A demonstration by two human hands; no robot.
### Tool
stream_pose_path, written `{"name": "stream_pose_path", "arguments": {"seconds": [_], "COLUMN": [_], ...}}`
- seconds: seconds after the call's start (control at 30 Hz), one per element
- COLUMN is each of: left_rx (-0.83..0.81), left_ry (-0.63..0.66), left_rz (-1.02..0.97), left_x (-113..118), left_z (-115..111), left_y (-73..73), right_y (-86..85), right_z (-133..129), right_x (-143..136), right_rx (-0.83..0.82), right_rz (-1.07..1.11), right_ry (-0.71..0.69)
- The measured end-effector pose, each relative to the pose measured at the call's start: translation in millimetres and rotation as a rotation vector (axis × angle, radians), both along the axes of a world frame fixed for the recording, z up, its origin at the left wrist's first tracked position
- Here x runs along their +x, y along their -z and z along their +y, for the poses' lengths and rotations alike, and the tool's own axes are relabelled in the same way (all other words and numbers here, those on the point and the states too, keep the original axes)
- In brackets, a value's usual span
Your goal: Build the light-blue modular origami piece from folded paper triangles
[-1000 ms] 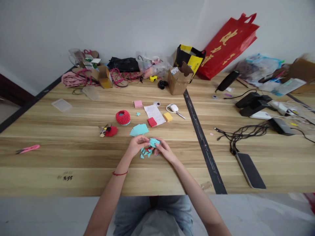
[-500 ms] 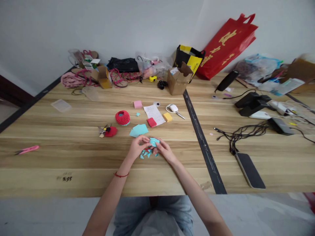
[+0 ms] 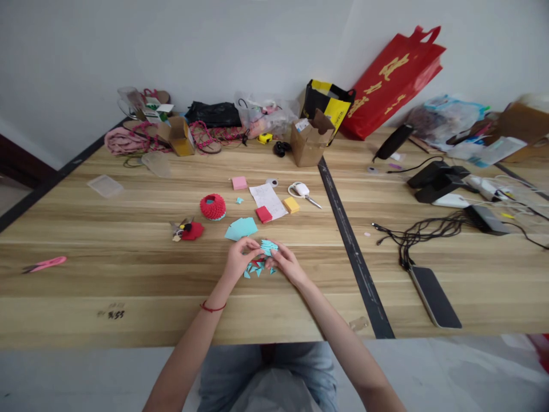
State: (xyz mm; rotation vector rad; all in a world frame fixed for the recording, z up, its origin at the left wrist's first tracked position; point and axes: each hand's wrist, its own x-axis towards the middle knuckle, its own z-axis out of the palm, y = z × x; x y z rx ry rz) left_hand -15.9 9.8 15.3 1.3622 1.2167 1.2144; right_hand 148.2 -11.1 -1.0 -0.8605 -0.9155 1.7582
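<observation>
Between my hands is a small cluster of folded light-blue paper pieces [image 3: 269, 247]. My right hand [image 3: 286, 264] grips it from the right, and my left hand [image 3: 241, 256] pinches at its left side. Several loose blue folded triangles [image 3: 258, 271] lie on the table just below, with a bit of red among them. Light-blue paper sheets [image 3: 241, 228] are fanned out beyond my left hand. Farther off stands a round red folded-paper piece [image 3: 213, 206] with a blue lower edge.
Around the middle lie a red pad [image 3: 263, 214], a yellow pad [image 3: 291, 205], a pink pad [image 3: 239, 182] and a written sheet [image 3: 265, 196]. Pink-handled scissors [image 3: 50, 262] lie far left. At right are black cables [image 3: 422, 232] and a dark flat device [image 3: 435, 296]. A cardboard box [image 3: 309, 143] stands behind.
The whole view has shifted very slightly. Both hands keep nearly the same pose around the blue cluster.
</observation>
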Motion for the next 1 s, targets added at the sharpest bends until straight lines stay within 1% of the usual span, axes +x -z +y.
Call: {"name": "stream_pose_path", "arguments": {"seconds": [0.1, 0.2, 0.3, 0.37, 0.4, 0.47, 0.53, 0.63, 0.77, 0.9, 1.0], "left_rx": [0.051, 0.079, 0.099, 0.136, 0.160, 0.203, 0.224, 0.228, 0.239, 0.222, 0.209], "left_ry": [-0.042, -0.055, 0.038, 0.107, 0.126, 0.124, 0.111, 0.134, 0.152, 0.154, 0.151], "left_rz": [0.057, 0.047, 0.020, 0.048, 0.072, 0.109, 0.125, 0.138, 0.127, 0.106, 0.086], "left_x": [3, 4, 3, 2, 1, 1, 1, 0, -3, -4, -4], "left_z": [-2, -4, -6, -6, -7, -6, -6, -4, -1, 0, 1], "left_y": [-0.1, -3.0, -8.6, -12.5, -14.0, -15.8, -15.8, -14.2, -12.8, -13.0, -12.2], "right_y": [3.0, 2.6, -0.3, -2.0, -2.4, -2.3, -1.0, 0.5, -3.4, -8.0, -5.8], "right_z": [1, 2, 3, 4, 4, 4, 4, 2, 0, -1, 0], "right_x": [0, 2, 6, 9, 10, 11, 11, 9, 7, 6, 7], "right_rx": [-0.041, -0.116, -0.160, -0.171, -0.175, -0.181, -0.175, -0.152, -0.105, -0.026, 0.036], "right_rz": [0.026, 0.116, 0.218, 0.266, 0.284, 0.302, 0.292, 0.253, 0.197, 0.073, -0.013], "right_ry": [0.004, -0.008, -0.039, -0.038, -0.041, -0.049, -0.054, -0.027, 0.010, 0.005, 0.001]}}
